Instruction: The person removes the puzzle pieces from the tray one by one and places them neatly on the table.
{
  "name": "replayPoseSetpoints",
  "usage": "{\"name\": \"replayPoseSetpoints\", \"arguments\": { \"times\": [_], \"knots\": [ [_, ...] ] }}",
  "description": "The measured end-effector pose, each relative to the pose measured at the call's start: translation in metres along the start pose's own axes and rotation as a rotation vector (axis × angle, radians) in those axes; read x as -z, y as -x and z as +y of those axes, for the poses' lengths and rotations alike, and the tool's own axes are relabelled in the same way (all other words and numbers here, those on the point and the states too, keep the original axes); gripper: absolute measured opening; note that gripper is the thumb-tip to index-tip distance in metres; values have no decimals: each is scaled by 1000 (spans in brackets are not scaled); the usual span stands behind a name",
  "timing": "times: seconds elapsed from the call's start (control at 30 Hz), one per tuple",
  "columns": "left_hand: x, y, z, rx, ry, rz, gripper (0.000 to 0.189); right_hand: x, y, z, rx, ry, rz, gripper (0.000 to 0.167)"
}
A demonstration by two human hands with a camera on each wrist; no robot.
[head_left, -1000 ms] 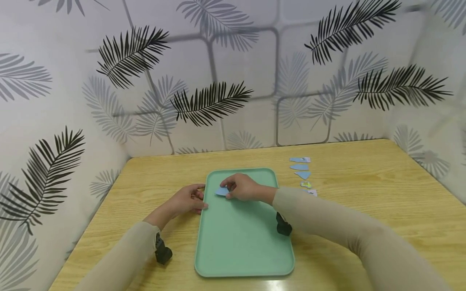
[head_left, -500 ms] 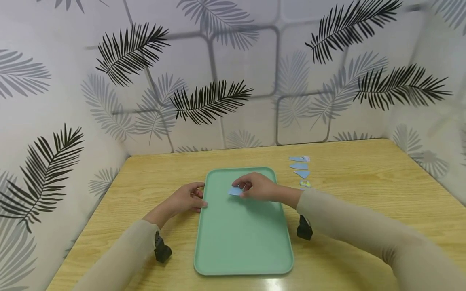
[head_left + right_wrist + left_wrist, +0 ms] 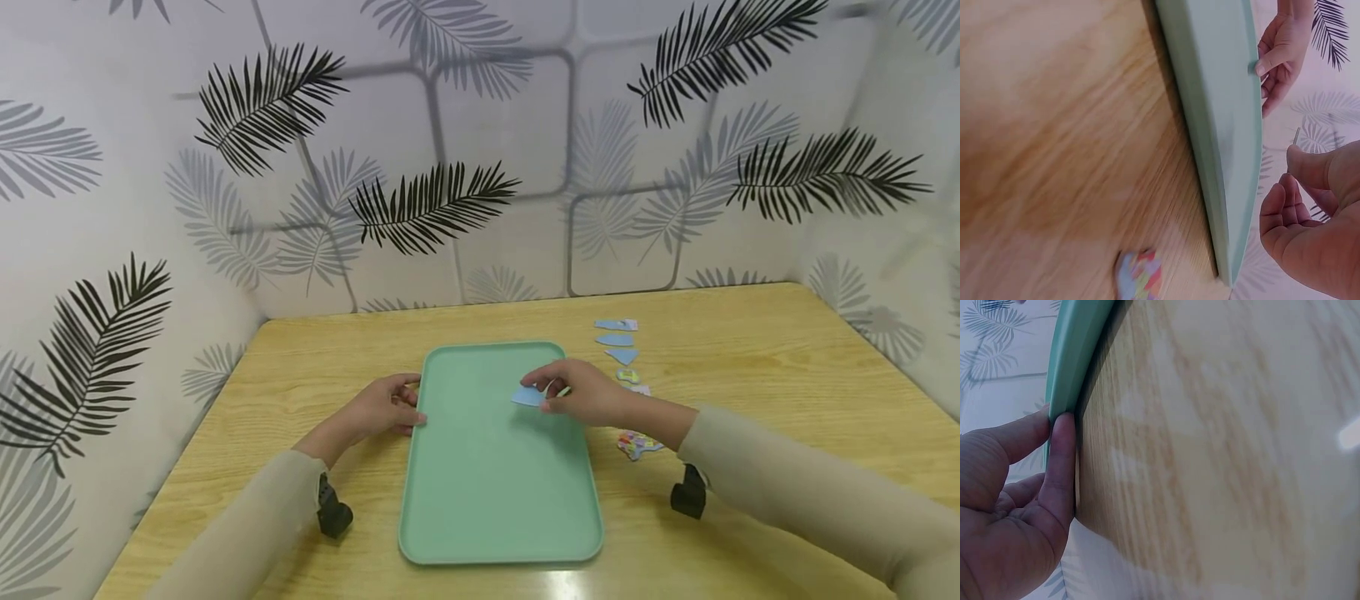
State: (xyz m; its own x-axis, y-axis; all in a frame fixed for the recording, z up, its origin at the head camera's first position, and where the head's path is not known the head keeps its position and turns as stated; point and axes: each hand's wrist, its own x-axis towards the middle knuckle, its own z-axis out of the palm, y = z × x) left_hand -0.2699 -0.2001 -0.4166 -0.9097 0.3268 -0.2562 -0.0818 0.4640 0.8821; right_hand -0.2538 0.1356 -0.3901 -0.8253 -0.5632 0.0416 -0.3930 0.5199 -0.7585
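A green rectangular tray (image 3: 495, 500) lies on the wooden table. My left hand (image 3: 382, 408) holds its left rim; in the left wrist view, thumb and fingers pinch the tray edge (image 3: 1072, 356). Over the tray's upper right part, my right hand (image 3: 588, 393) pinches a flat light-blue piece (image 3: 527, 396) with a pointed outline between thumb and fingers. The right wrist view shows that piece (image 3: 1297, 135) edge-on as a thin strip, raised above the tray.
Right of the tray, flat blue pieces (image 3: 615, 340) lie in a column, with a small yellow-green piece (image 3: 627, 376) below them. Nearer me lies a multicoloured piece (image 3: 637, 443), partly behind my right forearm. A leaf-patterned wall (image 3: 510, 242) stands behind the table.
My right hand has moved right across the tray, carrying the light-blue piece towards the right rim. The multicoloured piece has come into view. My left hand keeps its hold on the tray.
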Motion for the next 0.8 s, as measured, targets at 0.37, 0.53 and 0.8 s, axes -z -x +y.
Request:
{"name": "replayPoseSetpoints", "arguments": {
  "times": [0.37, 0.53, 0.8],
  "knots": [
    [2, 1, 1, 4, 11, 2, 71, 19, 42, 14, 17, -7, 41, 35],
    [2, 1, 1, -2, 8, -4, 72, 23, 62, 20, 19, 6, 52, 35],
    [1, 3, 3, -11, 0, -11, 72, 30, 92, 36, 105, 30, 57, 35]
  ]
}}
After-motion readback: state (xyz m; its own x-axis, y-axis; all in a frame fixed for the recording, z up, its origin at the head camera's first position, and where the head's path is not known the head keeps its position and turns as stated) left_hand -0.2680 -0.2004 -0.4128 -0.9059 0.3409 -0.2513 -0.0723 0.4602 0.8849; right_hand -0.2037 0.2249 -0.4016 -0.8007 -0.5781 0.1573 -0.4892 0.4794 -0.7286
